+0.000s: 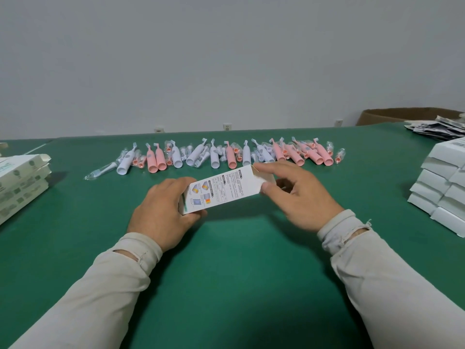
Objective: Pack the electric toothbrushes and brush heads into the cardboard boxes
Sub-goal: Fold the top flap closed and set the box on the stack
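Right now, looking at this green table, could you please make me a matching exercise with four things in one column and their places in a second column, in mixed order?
Things:
1. small white printed cardboard box
2. row of pink and white electric toothbrushes
3. stack of plain white cardboard boxes
4. pile of flat printed cartons

Places:
A. at the right edge of the green table
B. at the left edge of the table
C. held between the left hand and the right hand
D. across the far middle of the table

Pairs: 1-C, 2-D, 3-A, 4-B
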`<state>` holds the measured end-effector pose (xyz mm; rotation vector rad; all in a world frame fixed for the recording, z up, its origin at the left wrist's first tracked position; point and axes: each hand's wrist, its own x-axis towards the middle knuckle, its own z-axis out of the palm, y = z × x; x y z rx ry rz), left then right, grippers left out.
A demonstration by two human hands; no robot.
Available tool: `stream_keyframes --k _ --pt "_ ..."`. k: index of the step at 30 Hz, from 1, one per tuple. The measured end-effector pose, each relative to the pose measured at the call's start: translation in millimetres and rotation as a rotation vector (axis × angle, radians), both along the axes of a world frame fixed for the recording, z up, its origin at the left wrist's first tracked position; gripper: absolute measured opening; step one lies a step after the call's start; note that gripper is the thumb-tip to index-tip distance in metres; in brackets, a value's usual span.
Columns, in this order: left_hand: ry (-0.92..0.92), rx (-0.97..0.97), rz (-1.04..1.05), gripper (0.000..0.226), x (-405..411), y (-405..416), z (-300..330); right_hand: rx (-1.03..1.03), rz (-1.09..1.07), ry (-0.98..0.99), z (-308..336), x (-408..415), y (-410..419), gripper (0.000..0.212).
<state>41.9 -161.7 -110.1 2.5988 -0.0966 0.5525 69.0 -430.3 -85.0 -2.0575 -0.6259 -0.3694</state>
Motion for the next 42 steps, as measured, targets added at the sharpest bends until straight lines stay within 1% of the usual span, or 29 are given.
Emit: stream_keyframes --k 2,6,12,14,17,19,22,25,29,35,42 --pt "-0.001 -0.002 -0.004 0.051 0 0 0 0.025 -0.024 -0.013 -1 -1 4 0.033" --pt "-0.005 -0.016 0.002 0.052 0 0 -1 0.131 -0.043 -0.022 -6 -6 20 0.03" --pt "-0.003 -0.022 0.009 0.052 1 0 -1 0.291 0.021 0.133 -8 -9 29 0.032" --pt "-0.003 -0.024 0.018 0.052 1 0 -1 0.332 0.04 0.156 -8 -9 30 0.031" --pt "-0.011 -0.023 0.036 0.05 1 -1 -1 0.343 -0.035 0.074 -9 -10 30 0.027" --pt "-0.022 -0.021 0.047 0.048 1 -1 -1 0.392 -0.091 0.017 -9 -11 31 0.026" --pt "-0.032 -0.016 0.056 0.047 1 0 -1 0.51 -0.086 0.056 -9 -11 34 0.024" --pt "-0.042 -0.004 0.069 0.048 0 0 -1 0.518 -0.11 0.088 -8 -10 34 0.021" --pt "-0.044 0.018 0.08 0.049 -1 -2 1 0.615 -0.096 0.18 -8 -9 33 0.018" --pt "-0.037 0.054 0.103 0.05 -2 -3 3 0.687 -0.082 0.244 -9 -7 35 0.013" --pt "-0.033 0.089 0.104 0.05 -5 -5 6 0.686 -0.113 0.272 -10 -8 34 0.003"
